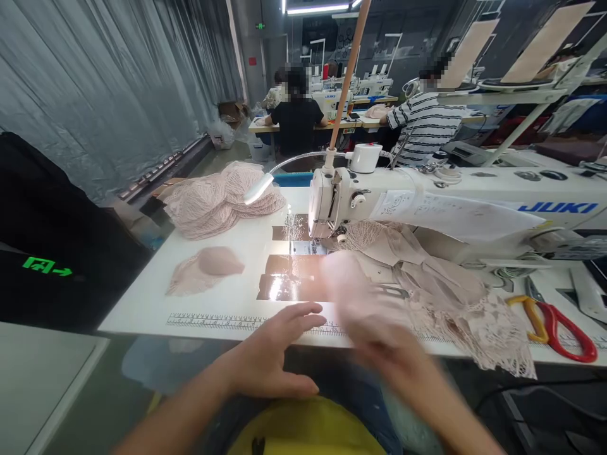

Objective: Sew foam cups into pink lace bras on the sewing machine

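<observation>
My left hand (272, 354) is open at the table's front edge, fingers stretched and thumb apart, with nothing in it. My right hand (377, 325) is smeared by motion in front of the sewing machine (327, 199). A blurred pale pink patch (339, 272) shows at its fingertips; whether this is a held piece of fabric, I cannot make out. To the left lies a beige lace piece (184, 278) with a smooth darker rounded cup (220, 260) on it. Right of the needle area, beige lace and plain fabric pieces (427, 272) lie heaped, hanging over the front edge.
A stack of beige lace pieces (213, 199) stands at the back left, under a small lamp (259, 188). Shiny brown tape (289, 287) and a printed ruler (213, 321) mark the white tabletop (137, 297). Red-and-yellow-handled scissors (564, 328) lie right. People (296, 123) sit beyond.
</observation>
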Action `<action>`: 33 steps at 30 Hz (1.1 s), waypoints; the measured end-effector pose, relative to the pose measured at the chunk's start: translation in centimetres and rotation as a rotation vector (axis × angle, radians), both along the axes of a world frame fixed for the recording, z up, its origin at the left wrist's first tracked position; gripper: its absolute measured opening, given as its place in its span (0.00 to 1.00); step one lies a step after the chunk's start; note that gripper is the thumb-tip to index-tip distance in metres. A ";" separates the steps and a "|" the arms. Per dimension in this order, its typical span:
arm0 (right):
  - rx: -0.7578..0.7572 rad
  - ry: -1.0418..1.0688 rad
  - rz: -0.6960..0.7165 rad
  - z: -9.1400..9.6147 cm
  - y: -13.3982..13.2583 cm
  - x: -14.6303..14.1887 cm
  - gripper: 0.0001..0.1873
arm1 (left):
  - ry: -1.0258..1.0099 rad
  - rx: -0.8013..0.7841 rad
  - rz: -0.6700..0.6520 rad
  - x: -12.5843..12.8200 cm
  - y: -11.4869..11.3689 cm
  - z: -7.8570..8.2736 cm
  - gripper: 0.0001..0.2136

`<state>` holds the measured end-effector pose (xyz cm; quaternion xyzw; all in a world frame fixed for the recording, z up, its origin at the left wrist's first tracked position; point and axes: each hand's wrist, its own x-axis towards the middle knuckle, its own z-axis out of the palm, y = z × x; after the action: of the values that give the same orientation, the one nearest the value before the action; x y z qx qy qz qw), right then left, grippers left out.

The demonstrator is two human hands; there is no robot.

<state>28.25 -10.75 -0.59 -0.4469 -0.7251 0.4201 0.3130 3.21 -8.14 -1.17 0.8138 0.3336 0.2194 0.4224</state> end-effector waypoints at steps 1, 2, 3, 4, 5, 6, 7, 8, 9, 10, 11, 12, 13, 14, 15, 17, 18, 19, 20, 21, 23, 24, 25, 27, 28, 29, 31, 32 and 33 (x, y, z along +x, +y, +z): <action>-0.016 0.014 0.116 -0.6 0.6 -1.6 0.09 | 0.025 -0.018 0.011 0.2 -0.2 0.0 0.36; -0.024 0.027 0.227 -1.1 1.0 -3.1 0.07 | 0.038 -0.058 -0.001 0.4 -0.4 0.0 0.33; -0.009 0.033 0.309 -1.4 1.2 -4.2 0.06 | 0.036 -0.109 -0.010 0.4 -0.7 0.0 0.29; 0.038 0.037 0.342 -1.5 1.3 -4.9 0.06 | 0.024 -0.164 0.000 0.4 -1.1 -0.2 0.24; 0.122 0.047 0.318 -1.4 1.2 -5.2 0.06 | 0.005 -0.213 0.033 0.3 -1.5 -0.5 0.19; 0.229 0.066 0.269 -1.1 1.2 -5.0 0.06 | -0.012 -0.248 0.081 0.1 -2.0 -1.0 0.15; 0.336 0.089 0.206 -0.7 1.1 -4.6 0.06 | -0.022 -0.267 0.142 -0.2 -2.4 -1.5 0.10; 0.440 0.122 0.131 -0.2 1.1 -3.9 0.08 | -0.023 -0.278 0.208 -0.5 -2.9 -2.1 0.07; 0.518 0.151 0.044 0.3 1.2 -3.1 0.09 | -0.018 -0.286 0.268 -0.9 -3.4 -2.7 0.07; 0.577 0.174 -0.065 0.7 1.3 -2.4 0.11 | -0.015 -0.297 0.319 -1.2 -3.8 -3.3 0.09; 0.615 0.191 -0.181 1.0 1.4 -1.8 0.11 | -0.022 -0.315 0.355 -1.5 -4.2 -3.7 0.11; 0.619 0.188 -0.269 1.2 1.6 -1.4 0.11 | -0.047 -0.350 0.368 -1.7 -4.6 -4.0 0.13; 0.566 0.164 -0.302 1.2 1.8 -1.3 0.10 | -0.095 -0.405 0.352 -1.8 -4.9 -4.1 0.14; 0.453 0.133 -0.267 1.0 2.0 -1.4 0.09 | -0.162 -0.469 0.302 -1.9 -5.1 -3.9 0.15; 0.288 0.107 -0.173 0.6 2.1 -1.8 0.07 | -0.240 -0.536 0.231 -1.9 -5.3 -3.7 0.16; -0.117 0.138 0.115 -0.5 2.1 -3.0 0.03 | -0.394 -0.643 0.069 -1.7 -5.6 -2.8 0.16; -0.305 0.204 0.255 -1.2 2.0 -3.6 0.05 | -0.452 -0.655 0.018 -1.6 -5.6 -2.4 0.18; -0.458 0.285 0.366 -1.9 1.9 -4.2 0.07 | -0.485 -0.632 0.010 -1.5 -5.5 -2.1 0.23; -0.571 0.371 0.445 -2.4 1.7 -4.7 0.08 | -0.488 -0.581 0.044 -1.5 -5.4 -2.0 0.27; -0.652 0.449 0.495 -2.9 1.5 -5.1 0.09 | -0.462 -0.509 0.106 -1.4 -5.2 -2.0 0.31; -0.743 0.549 0.539 -3.2 1.3 -5.5 0.12 | -0.373 -0.344 0.244 -1.3 -4.5 -2.2 0.33; -0.766 0.575 0.552 -3.2 1.3 -5.6 0.13 | -0.333 -0.288 0.281 -1.3 -4.1 -2.4 0.33; -0.784 0.592 0.576 -3.1 1.3 -5.7 0.14 | -0.309 -0.266 0.282 -1.3 -3.5 -2.6 0.34; -0.799 0.610 0.633 -2.7 1.4 -5.6 0.16 | -0.323 -0.315 0.184 -1.3 -2.3 -2.7 0.37; -0.791 0.611 0.658 -2.5 1.6 -5.6 0.17 | -0.345 -0.372 0.108 -1.4 -1.8 -2.7 0.38; -0.781 0.609 0.669 -2.4 1.7 -5.6 0.17 | -0.359 -0.433 0.033 -1.4 -1.3 -2.6 0.38; -0.761 0.605 0.625 -2.3 1.9 -5.4 0.17 | -0.361 -0.508 -0.020 -1.6 -0.6 -2.2 0.33; -0.748 0.601 0.565 -2.4 2.0 -5.3 0.16 | -0.346 -0.510 0.015 -1.7 -0.4 -2.0 0.29; -0.737 0.594 0.486 -2.5 2.1 -5.2 0.15 | -0.324 -0.491 0.080 -1.8 -0.4 -1.8 0.25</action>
<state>23.08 -8.67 -3.07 -0.2081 -0.4923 0.8158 0.2208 1.42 -8.52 -3.01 0.6278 0.3365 0.2755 0.6455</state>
